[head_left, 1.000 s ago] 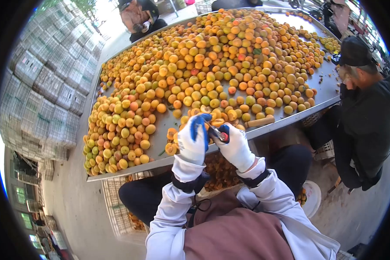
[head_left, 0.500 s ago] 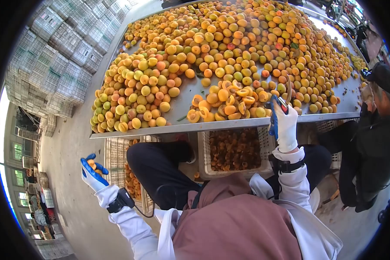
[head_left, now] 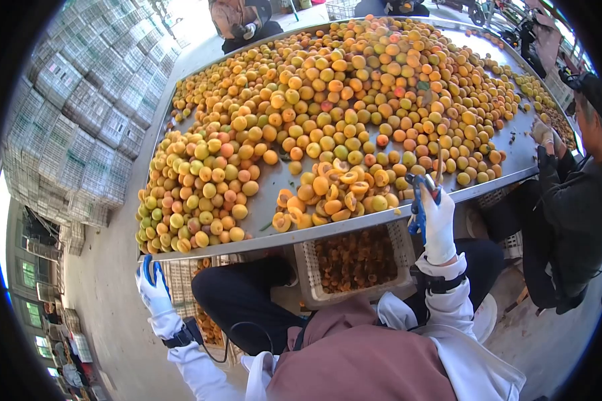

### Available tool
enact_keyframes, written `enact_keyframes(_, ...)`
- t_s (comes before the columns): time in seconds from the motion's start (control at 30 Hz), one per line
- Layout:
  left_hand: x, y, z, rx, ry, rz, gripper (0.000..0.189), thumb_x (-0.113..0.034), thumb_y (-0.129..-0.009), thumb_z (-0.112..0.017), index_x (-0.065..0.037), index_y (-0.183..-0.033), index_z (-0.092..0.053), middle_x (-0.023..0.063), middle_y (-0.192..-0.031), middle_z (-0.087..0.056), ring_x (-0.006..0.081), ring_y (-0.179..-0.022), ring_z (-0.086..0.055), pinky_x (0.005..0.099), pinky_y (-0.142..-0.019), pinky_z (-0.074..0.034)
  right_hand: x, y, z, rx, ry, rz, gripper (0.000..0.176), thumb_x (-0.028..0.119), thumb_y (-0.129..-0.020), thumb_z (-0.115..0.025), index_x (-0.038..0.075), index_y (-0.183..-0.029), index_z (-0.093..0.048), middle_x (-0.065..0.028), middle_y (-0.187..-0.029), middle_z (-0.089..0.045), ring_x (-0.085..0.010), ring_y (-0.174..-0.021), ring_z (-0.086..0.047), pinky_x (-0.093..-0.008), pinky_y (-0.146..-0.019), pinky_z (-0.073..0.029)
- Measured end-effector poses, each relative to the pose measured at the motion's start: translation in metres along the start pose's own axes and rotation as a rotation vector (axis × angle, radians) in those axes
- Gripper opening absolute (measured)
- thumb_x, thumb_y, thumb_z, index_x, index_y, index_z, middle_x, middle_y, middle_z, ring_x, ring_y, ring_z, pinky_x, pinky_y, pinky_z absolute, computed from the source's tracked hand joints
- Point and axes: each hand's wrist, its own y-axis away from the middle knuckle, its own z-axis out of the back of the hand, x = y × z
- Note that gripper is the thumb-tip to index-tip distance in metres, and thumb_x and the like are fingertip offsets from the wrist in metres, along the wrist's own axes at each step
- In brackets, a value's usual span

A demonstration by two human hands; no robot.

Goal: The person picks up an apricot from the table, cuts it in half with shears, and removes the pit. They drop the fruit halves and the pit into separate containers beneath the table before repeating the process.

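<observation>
My left hand, in a white glove with blue-coated fingers, is by the table's near left corner, beside a white crate with orange fruit pieces. Its fingers point up and look apart, with no fruit visible in them. My right hand, gloved alike, is closed around a knife whose thin blade points up and away over the table's front edge. Left of the knife lies a small heap of halved apricots. Whole apricots cover much of the metal table.
Under the table edge stands a crate of dark fruit pieces. A co-worker sits at the right with a gloved hand at the table; another person is at the far side. Stacked white crates line the left.
My left hand has moved up toward the table corner, and the orange fruit pieces in it no longer show. My right hand keeps the knife. The view has tilted up, showing the far person.
</observation>
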Motion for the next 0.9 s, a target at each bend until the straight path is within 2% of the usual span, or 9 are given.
enact_keyframes(0.07,-0.083,-0.037,-0.017,0.072,0.078,-0.143,0.034,-0.01,-0.095,-0.066,0.0,-0.127,-0.063,0.0169,-0.125,-0.063,0.0297,-0.116,-0.061,0.0396,-0.102,-0.048,0.019,0.009,-0.004,0.058,-0.009,-0.002,0.02,0.016,-0.102,-0.06,0.002,-0.116,-0.065,0.0043,-0.073,-0.054,-0.0022,-0.057,-0.047,-0.0204,-0.048,-0.039)
enact_keyframes(0.17,-0.181,-0.075,-0.071,0.161,0.08,-0.511,0.037,-0.013,-0.09,-0.071,-0.002,-0.125,-0.065,0.0168,-0.118,-0.067,0.0324,-0.114,-0.062,0.0412,-0.1,-0.047,0.024,0.011,0.002,0.064,-0.071,-0.031,0.021,0.015,-0.102,-0.059,0.002,-0.118,-0.065,0.0041,-0.074,-0.054,-0.0027,-0.057,-0.047,-0.0214,-0.049,-0.038)
enact_keyframes(0.23,-0.258,-0.079,-0.104,0.305,0.065,-0.685,0.042,-0.014,-0.086,-0.075,-0.003,-0.126,-0.065,0.0162,-0.12,-0.065,0.0318,-0.11,-0.063,0.0386,-0.097,-0.049,0.021,0.008,0.008,-0.008,-0.086,0.049,0.021,0.015,-0.103,-0.058,0.003,-0.12,-0.063,0.0034,-0.075,-0.053,-0.0038,-0.057,-0.047,-0.0227,-0.05,-0.038)
enact_keyframes(0.37,-0.346,-0.077,-0.224,0.331,-0.007,-0.968,0.047,-0.039,-0.087,-0.071,-0.011,-0.124,-0.066,0.015,-0.122,-0.064,0.0362,-0.11,-0.06,0.0449,-0.097,-0.046,0.034,0.012,0.02,-0.066,-0.027,0.014,0.02,0.013,-0.104,-0.056,0.004,-0.121,-0.058,0.0024,-0.077,-0.054,-0.0047,-0.06,-0.048,-0.0228,-0.052,-0.039)
enact_keyframes(0.53,-0.454,-0.056,-0.333,0.645,-0.121,-0.977,0.05,-0.042,-0.088,-0.07,-0.011,-0.127,-0.063,0.0136,-0.115,-0.065,0.0329,-0.11,-0.061,0.0441,-0.097,-0.046,0.039,0.014,0.04,-0.112,0.044,0.019,0.021,0.012,-0.104,-0.055,0.003,-0.122,-0.058,0.0013,-0.077,-0.057,-0.0054,-0.059,-0.049,-0.0235,-0.052,-0.039)
enact_keyframes(0.67,-0.495,-0.053,-0.399,0.625,-0.202,-0.949,0.043,-0.033,-0.091,-0.067,-0.016,-0.131,-0.061,0.0125,-0.121,-0.063,0.033,-0.113,-0.06,0.0456,-0.098,-0.045,0.044,0.013,0.053,-0.132,0.084,0.01,0.018,0.008,-0.102,-0.056,0.002,-0.118,-0.061,-0.0024,-0.076,-0.061,-0.008,-0.063,-0.055,-0.0255,-0.055,-0.043)
enact_keyframes(0.73,-0.509,-0.057,-0.422,0.707,-0.37,-0.968,0.046,-0.025,-0.092,-0.066,-0.021,-0.137,-0.056,0.0113,-0.13,-0.058,0.0326,-0.122,-0.055,0.0485,-0.102,-0.043,0.041,0.011,0.058,-0.103,0.186,0.108,0.018,0.006,-0.101,-0.056,0.001,-0.117,-0.061,-0.0047,-0.077,-0.062,-0.0103,-0.062,-0.057,-0.0277,-0.056,-0.045)
enact_keyframes(0.8,-0.513,-0.06,-0.441,0.696,-0.437,-1.069,0.049,-0.023,-0.091,-0.068,-0.023,-0.138,-0.056,0.01,-0.13,-0.057,0.0319,-0.124,-0.054,0.0487,-0.104,-0.042,0.038,0.011,0.062,-0.094,0.192,0.13,0.018,0.004,-0.099,-0.056,0.001,-0.117,-0.062,-0.0054,-0.075,-0.061,-0.0123,-0.062,-0.057,-0.0292,-0.057,-0.046)
enact_keyframes(0.9,-0.52,-0.06,-0.461,0.69,-0.431,-1.067,0.05,-0.022,-0.088,-0.071,-0.023,-0.136,-0.057,0.0103,-0.128,-0.058,0.0319,-0.122,-0.055,0.0472,-0.103,-0.043,0.039,0.011,0.066,-0.054,0.191,0.041,0.018,0.002,-0.098,-0.057,0.001,-0.115,-0.062,-0.0062,-0.073,-0.058,-0.0151,-0.06,-0.059,-0.0301,-0.057,-0.046)
